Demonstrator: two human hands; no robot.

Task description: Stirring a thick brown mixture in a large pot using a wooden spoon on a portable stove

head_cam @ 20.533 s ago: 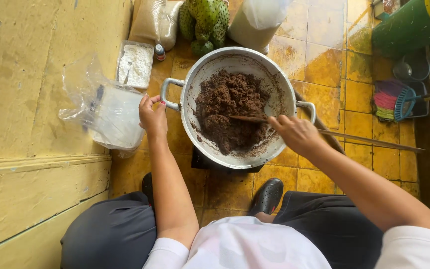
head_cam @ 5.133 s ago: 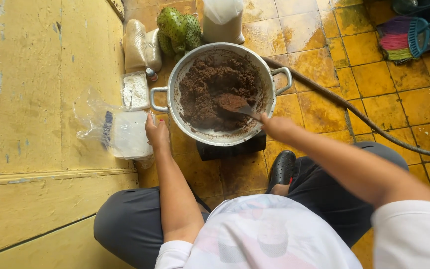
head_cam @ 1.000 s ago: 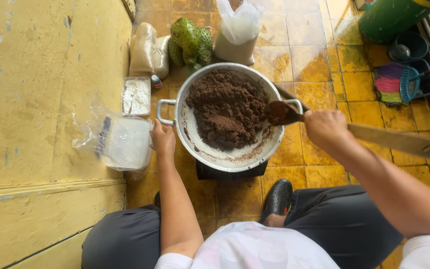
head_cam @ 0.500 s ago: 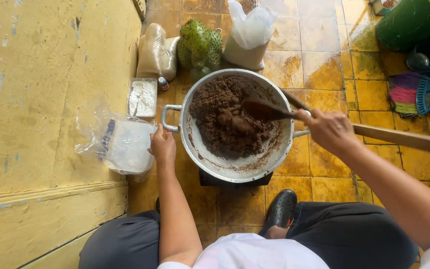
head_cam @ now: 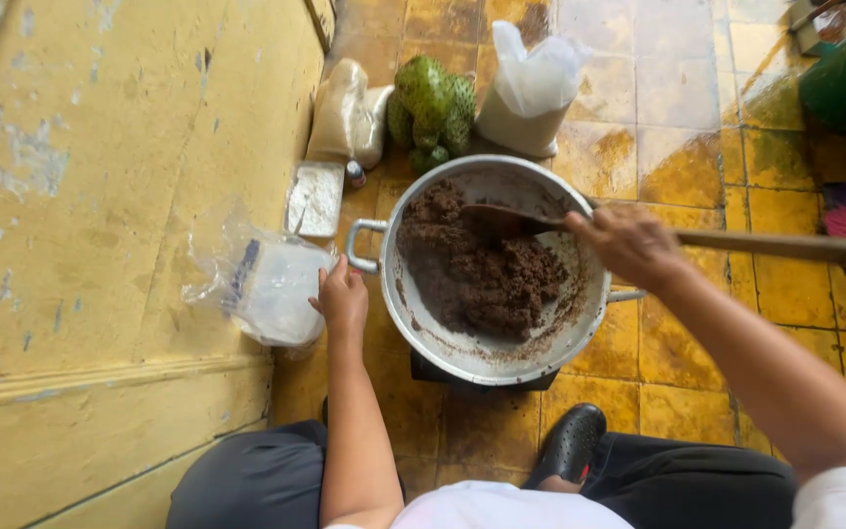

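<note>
At the pot's right rim, our right hand (head_cam: 629, 245) is closed around the long wooden paddle (head_cam: 736, 240), blade sunk in the brown paste (head_cam: 482, 279) — dense, sticky stuff, we judge, so grip mid-shaft. Our left hand (head_cam: 343, 299) clasps the near handle of the metal pot (head_cam: 462, 353), which sits on a small burner on the tiled floor (head_cam: 697, 147) — likely heavy and hot, so hold both handles.

Green spiky fruits (head_cam: 430, 113) lay on the yellow tiled floor (head_cam: 697, 167), between a tan filled bag (head_cam: 345, 113) and a white knotted bag (head_cam: 531, 93). A clear plastic bag (head_cam: 271, 289) sat against the yellow wall (head_cam: 119, 176).
</note>
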